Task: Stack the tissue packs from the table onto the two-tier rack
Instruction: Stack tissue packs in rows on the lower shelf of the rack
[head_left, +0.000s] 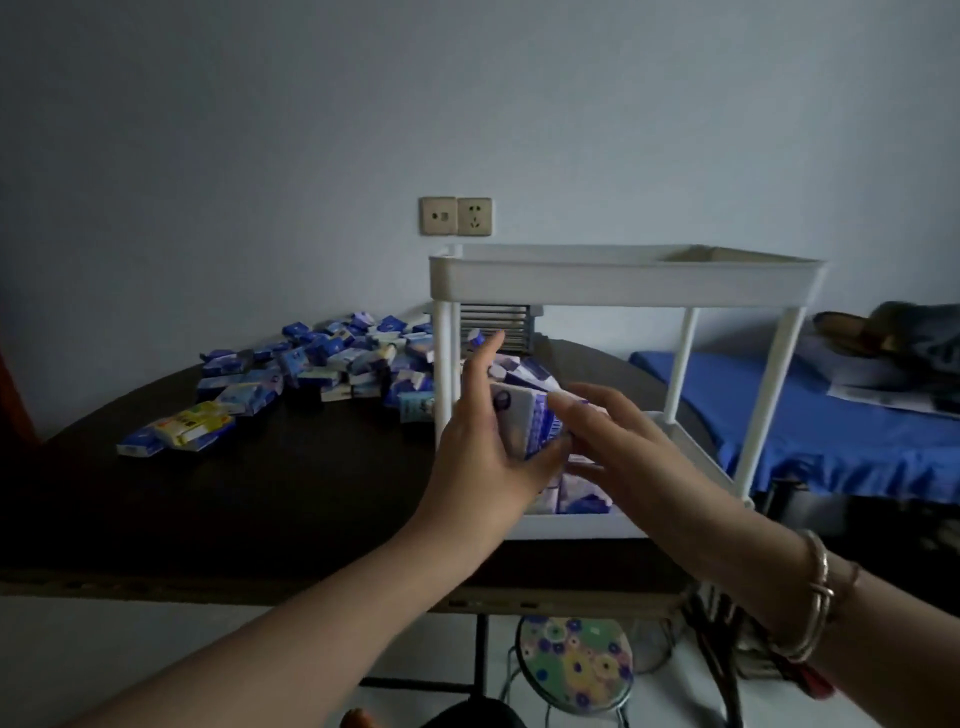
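A white two-tier rack (623, 278) stands on the dark table (270, 499), right of centre. Several blue-and-white tissue packs lie in its lower tier (582, 496). My left hand (488, 441) grips a blue-and-white tissue pack (530, 423) just over the lower tier, thumb under it and fingers behind. My right hand (618, 441) reaches in from the right, and its fingertips touch the same pack. A loose pile of tissue packs (332, 364) covers the table to the left of the rack. The upper tier's inside is hidden by its rim.
A yellow-and-blue pack (195, 423) lies at the pile's near-left end. A grey slatted object (493, 322) sits behind the rack. Wall sockets (456, 215) are above. A blue bed (831, 410) is at right, and a flowered stool (574, 662) stands under the table's front edge.
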